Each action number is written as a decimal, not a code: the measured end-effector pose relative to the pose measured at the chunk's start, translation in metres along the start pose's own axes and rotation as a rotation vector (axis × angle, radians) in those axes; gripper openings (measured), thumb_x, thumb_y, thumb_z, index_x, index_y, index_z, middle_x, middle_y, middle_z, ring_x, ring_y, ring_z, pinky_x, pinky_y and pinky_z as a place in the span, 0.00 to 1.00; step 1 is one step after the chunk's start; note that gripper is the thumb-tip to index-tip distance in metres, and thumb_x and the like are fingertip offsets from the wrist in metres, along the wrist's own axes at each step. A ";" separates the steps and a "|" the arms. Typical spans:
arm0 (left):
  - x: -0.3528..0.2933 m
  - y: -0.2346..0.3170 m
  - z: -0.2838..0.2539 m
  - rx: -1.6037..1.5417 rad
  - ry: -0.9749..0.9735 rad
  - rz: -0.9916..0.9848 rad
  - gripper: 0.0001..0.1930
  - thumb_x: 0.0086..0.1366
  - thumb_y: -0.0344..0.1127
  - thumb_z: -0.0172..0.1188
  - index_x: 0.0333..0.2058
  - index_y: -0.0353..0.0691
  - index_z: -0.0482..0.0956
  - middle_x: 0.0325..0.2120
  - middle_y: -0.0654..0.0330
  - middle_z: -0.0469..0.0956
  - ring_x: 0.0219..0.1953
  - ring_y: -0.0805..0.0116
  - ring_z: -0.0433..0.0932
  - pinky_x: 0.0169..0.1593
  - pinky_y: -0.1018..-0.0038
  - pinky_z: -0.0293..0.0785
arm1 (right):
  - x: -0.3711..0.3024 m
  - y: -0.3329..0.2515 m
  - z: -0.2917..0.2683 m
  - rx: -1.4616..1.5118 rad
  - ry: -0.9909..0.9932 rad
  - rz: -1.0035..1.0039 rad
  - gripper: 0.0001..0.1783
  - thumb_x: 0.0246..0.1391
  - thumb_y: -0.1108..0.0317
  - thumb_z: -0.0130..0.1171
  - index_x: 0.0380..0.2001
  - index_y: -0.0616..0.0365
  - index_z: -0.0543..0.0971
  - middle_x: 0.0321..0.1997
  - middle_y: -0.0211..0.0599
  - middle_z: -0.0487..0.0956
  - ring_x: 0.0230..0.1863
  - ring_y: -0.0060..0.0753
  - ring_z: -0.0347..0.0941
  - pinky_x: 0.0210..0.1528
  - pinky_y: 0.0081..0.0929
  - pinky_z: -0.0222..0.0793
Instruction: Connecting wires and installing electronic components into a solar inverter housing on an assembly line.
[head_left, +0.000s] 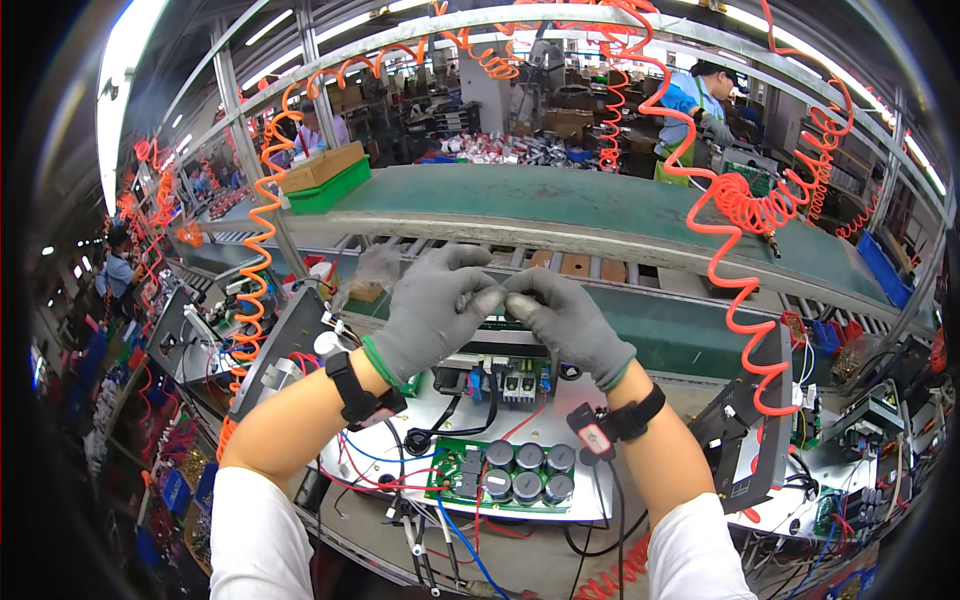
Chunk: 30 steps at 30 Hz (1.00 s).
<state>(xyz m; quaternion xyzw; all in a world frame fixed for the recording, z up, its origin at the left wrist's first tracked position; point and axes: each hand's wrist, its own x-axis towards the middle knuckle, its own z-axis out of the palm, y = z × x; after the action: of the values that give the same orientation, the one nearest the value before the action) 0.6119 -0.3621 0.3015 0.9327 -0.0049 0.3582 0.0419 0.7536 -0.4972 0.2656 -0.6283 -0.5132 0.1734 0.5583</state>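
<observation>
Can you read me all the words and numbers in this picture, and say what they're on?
There are none I can read out.
Label on the wrist device above the right hand: too small to read.
Any marks on the round capacitors: too small.
Pale marks on the dark panel at the right: too small and blurred.

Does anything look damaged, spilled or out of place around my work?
No clear damage or spill shows. Only the red wires left of the capacitor board look untidy, trailing loosely across the white panel.
</observation>
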 end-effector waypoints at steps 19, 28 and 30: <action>-0.059 -0.024 0.018 -0.171 -0.195 -0.200 0.23 0.50 0.41 0.67 0.46 0.42 0.75 0.47 0.55 0.72 0.49 0.54 0.71 0.53 0.63 0.69 | 0.024 -0.024 0.008 -0.918 -0.202 0.120 0.13 0.52 0.59 0.50 0.38 0.47 0.79 0.37 0.39 0.80 0.42 0.45 0.76 0.44 0.40 0.70; -0.041 -0.030 0.012 0.128 -0.182 0.397 0.15 0.53 0.37 0.59 0.42 0.56 0.77 0.39 0.67 0.75 0.40 0.63 0.74 0.47 0.66 0.70 | 0.019 -0.024 0.016 -0.948 -0.391 0.000 0.12 0.53 0.64 0.49 0.39 0.49 0.79 0.40 0.43 0.76 0.47 0.47 0.72 0.50 0.40 0.67; -0.035 -0.034 0.012 0.268 -0.175 0.610 0.15 0.52 0.37 0.59 0.40 0.55 0.77 0.35 0.67 0.73 0.38 0.66 0.73 0.45 0.69 0.71 | 0.017 -0.021 0.021 -1.008 -0.349 -0.043 0.11 0.53 0.63 0.50 0.38 0.50 0.78 0.40 0.44 0.76 0.47 0.48 0.72 0.49 0.42 0.67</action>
<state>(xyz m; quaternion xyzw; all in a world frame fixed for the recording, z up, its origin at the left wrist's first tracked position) 0.5953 -0.3297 0.2669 0.9125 -0.2402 0.2705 -0.1907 0.7346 -0.4755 0.2837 -0.7697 -0.6310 -0.0042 0.0972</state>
